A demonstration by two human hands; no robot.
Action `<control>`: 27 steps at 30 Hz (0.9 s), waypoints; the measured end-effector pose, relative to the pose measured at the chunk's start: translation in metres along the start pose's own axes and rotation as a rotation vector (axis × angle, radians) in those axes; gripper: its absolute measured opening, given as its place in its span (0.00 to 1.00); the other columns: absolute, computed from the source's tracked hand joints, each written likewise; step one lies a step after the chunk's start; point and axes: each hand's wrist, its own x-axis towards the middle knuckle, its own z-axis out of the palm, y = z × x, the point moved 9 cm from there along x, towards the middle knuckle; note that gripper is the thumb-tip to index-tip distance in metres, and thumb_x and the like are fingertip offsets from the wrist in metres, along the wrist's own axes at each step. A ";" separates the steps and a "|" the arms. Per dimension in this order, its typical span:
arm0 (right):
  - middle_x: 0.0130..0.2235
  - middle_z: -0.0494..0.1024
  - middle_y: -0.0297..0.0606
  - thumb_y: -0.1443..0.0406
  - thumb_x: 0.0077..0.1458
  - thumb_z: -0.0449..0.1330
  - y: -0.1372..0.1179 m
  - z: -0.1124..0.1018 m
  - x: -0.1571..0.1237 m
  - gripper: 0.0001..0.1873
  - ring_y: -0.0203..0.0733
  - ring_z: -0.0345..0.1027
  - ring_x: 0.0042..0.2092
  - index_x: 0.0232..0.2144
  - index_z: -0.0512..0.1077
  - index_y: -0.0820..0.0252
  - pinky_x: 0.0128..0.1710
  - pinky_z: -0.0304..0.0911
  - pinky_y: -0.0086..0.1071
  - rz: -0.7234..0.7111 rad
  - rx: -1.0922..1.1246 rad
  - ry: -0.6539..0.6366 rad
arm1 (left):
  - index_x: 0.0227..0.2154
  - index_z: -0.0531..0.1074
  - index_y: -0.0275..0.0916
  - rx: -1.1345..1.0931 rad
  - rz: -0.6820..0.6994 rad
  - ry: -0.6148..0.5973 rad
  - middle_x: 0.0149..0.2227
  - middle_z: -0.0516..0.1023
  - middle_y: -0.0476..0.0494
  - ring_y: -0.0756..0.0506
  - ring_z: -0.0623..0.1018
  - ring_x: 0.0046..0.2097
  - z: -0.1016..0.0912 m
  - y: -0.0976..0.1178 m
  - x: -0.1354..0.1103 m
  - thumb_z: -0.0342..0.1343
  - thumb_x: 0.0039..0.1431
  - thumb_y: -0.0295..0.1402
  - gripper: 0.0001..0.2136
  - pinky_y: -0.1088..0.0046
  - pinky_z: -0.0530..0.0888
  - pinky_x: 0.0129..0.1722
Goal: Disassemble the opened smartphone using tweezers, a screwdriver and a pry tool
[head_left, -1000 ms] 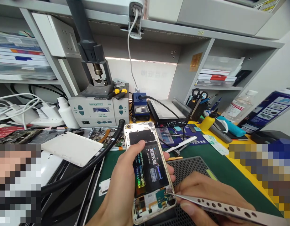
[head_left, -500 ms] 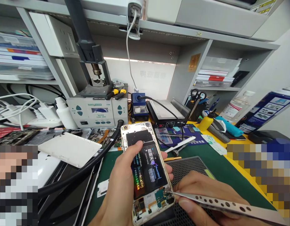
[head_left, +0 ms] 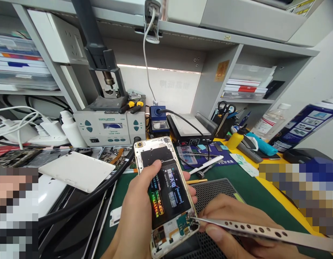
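An opened smartphone (head_left: 179,158) lies tilted in my left hand (head_left: 138,205), its back cover off. My left thumb presses on the phone's inner face, and the fingers wrap round its far edge. A black battery (head_left: 169,194) with printed lettering fills the middle of the phone. Below it shows a small green circuit board (head_left: 184,225). My right hand (head_left: 231,223) pinches metal tweezers (head_left: 252,229) with a row of holes. The tweezers' tips meet the phone at its lower right corner, beside the green board. Whether they grip a part there is too small to tell.
A perforated black mat (head_left: 217,201) lies under the hands on the green work mat (head_left: 274,205). A loose white back cover (head_left: 77,171) and a thick black hose (head_left: 101,194) are at the left. Behind stand a hot air station (head_left: 101,126) and a heating plate (head_left: 188,126).
The view has shifted slightly, so the surroundings sit a little further left. The phone stays in my left hand, and the tweezers' tips stay at its lower right corner.
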 end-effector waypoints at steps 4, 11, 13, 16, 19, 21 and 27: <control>0.39 0.80 0.34 0.74 0.62 0.59 0.002 0.004 -0.001 0.14 0.41 0.77 0.42 0.43 0.78 0.51 0.44 0.73 0.31 -0.019 0.041 -0.025 | 0.39 0.80 0.24 0.015 0.020 -0.019 0.35 0.84 0.26 0.35 0.84 0.35 0.001 0.001 0.000 0.55 0.63 0.43 0.22 0.61 0.81 0.36; 0.39 0.79 0.34 0.74 0.62 0.59 0.008 0.009 -0.001 0.13 0.41 0.76 0.42 0.43 0.77 0.51 0.46 0.73 0.32 -0.014 0.044 -0.026 | 0.39 0.80 0.25 0.009 0.041 -0.034 0.33 0.84 0.27 0.35 0.84 0.34 0.000 0.000 0.000 0.57 0.61 0.44 0.21 0.60 0.81 0.34; 0.39 0.79 0.34 0.74 0.62 0.59 0.007 0.008 -0.001 0.13 0.42 0.76 0.42 0.43 0.77 0.51 0.46 0.73 0.32 -0.023 0.044 -0.015 | 0.39 0.80 0.25 0.003 0.034 -0.029 0.33 0.84 0.27 0.34 0.84 0.35 0.000 -0.001 0.000 0.58 0.60 0.44 0.21 0.59 0.82 0.35; 0.38 0.80 0.34 0.73 0.62 0.60 0.007 0.007 -0.001 0.13 0.42 0.77 0.42 0.42 0.78 0.50 0.45 0.74 0.32 -0.023 0.057 0.001 | 0.38 0.80 0.26 0.006 0.033 -0.026 0.33 0.84 0.28 0.34 0.84 0.35 -0.001 0.000 0.000 0.58 0.60 0.45 0.22 0.58 0.82 0.35; 0.37 0.79 0.33 0.73 0.61 0.60 0.008 0.006 -0.001 0.12 0.41 0.76 0.40 0.40 0.78 0.51 0.44 0.74 0.31 0.004 0.074 0.011 | 0.38 0.80 0.26 0.021 0.046 -0.028 0.32 0.83 0.28 0.33 0.84 0.35 0.000 0.001 0.001 0.58 0.60 0.46 0.22 0.58 0.82 0.34; 0.37 0.79 0.32 0.73 0.61 0.61 0.008 0.005 -0.001 0.11 0.40 0.76 0.40 0.40 0.78 0.51 0.44 0.74 0.31 0.004 0.076 0.007 | 0.38 0.80 0.26 0.032 0.054 -0.032 0.32 0.83 0.28 0.33 0.84 0.35 0.000 0.002 0.001 0.58 0.60 0.46 0.22 0.58 0.82 0.34; 0.39 0.80 0.34 0.73 0.62 0.60 0.006 0.007 0.001 0.13 0.42 0.77 0.43 0.43 0.78 0.52 0.46 0.73 0.31 0.010 0.053 -0.045 | 0.38 0.80 0.25 0.028 0.057 -0.017 0.32 0.83 0.27 0.34 0.84 0.33 0.000 0.002 0.001 0.57 0.60 0.47 0.23 0.58 0.82 0.34</control>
